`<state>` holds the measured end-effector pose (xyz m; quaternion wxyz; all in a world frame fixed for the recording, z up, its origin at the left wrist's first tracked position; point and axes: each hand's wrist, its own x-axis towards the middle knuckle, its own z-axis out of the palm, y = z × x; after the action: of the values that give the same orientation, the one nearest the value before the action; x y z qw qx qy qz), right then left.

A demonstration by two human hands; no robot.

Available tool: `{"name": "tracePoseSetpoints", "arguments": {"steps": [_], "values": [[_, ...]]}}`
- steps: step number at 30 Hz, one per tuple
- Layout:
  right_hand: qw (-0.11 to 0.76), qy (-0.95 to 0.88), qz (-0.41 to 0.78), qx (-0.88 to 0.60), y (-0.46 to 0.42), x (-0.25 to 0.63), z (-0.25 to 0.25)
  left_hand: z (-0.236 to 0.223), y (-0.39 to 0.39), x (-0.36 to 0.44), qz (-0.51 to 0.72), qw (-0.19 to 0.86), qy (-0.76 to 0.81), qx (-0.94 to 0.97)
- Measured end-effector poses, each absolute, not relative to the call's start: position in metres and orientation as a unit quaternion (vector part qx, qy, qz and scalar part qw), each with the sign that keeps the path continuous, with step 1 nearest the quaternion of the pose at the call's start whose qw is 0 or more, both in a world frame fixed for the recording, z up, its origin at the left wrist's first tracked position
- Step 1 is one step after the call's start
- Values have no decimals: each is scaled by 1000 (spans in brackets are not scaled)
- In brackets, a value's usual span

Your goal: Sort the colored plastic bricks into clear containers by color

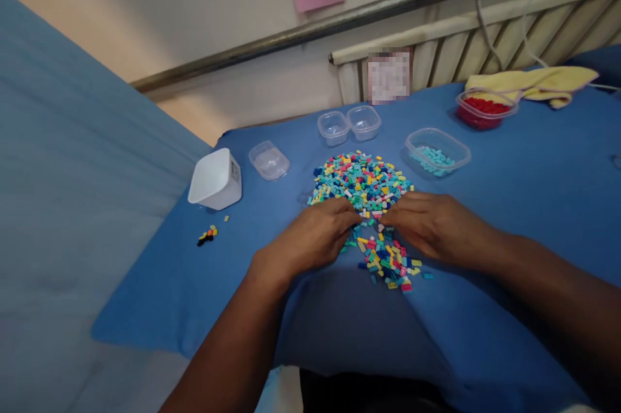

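A heap of small plastic building bricks in mixed colours lies in front of me, with a smaller loose group of bricks nearer to me. My left hand rests at the heap's near left edge, its fingers curled together and the tips down among the bricks. Opposite it, my right hand is at the near right edge, fingers pressed together and pointing inward. A narrow strip of bricks shows between the two hands. Whatever either set of fingertips grips is too small or hidden to make out.
Behind the heap stand two clear tubs. To the right are a tub of light-blue bricks, a tub of red bricks and a yellow cloth. Leftward are a clear lid-like tray, a white container and several stray bricks.
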<state>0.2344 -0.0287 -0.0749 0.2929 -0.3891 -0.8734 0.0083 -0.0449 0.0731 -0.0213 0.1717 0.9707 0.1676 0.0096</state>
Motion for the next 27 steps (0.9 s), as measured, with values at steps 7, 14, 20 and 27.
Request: {"name": "tracePoseSetpoints", "arguments": {"steps": [7,14,20,27], "values": [[297,-872,28,-388,-28,238,-80,-8,76,-27,-72,163,174,968],[300,-871,26,-387,-28,238,-78,0,81,-15,-119,165,169,964],[292,-872,32,-393,-28,236,-76,-3,80,-18,-107,169,187,962],[292,-872,18,-392,-29,234,-76,-14,84,-21,-81,156,175,969]]}}
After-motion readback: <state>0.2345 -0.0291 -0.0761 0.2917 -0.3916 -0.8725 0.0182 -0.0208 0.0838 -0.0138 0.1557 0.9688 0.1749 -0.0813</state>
